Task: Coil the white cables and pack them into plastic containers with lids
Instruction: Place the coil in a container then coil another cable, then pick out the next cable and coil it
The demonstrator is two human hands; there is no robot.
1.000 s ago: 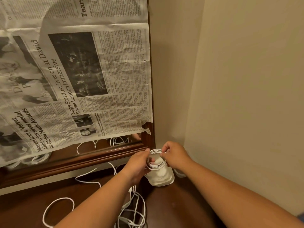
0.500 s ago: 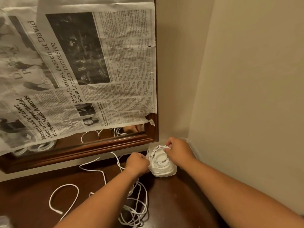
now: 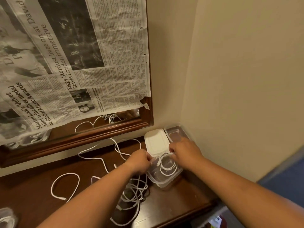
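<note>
A coiled white cable (image 3: 167, 165) lies inside a clear plastic container (image 3: 164, 180) on the dark wooden table near the corner. My left hand (image 3: 139, 159) pinches the coil's left side at the container's rim. My right hand (image 3: 184, 151) holds the coil's right side from above. A white lid (image 3: 156, 141) lies just behind the container. Another clear container (image 3: 174, 132) stands in the corner behind my right hand. Loose white cables (image 3: 134, 190) lie tangled under my left forearm.
More white cable (image 3: 65, 185) loops across the table (image 3: 172, 204) to the left. A framed mirror (image 3: 98, 129) covered with newspaper leans on the wall behind. Beige walls close the corner on the right. Another container with cable (image 3: 6, 218) shows at the bottom left.
The coil, held above the container a second ago, has come down into it. The view has tilted down, and the white lid and the second container now show.
</note>
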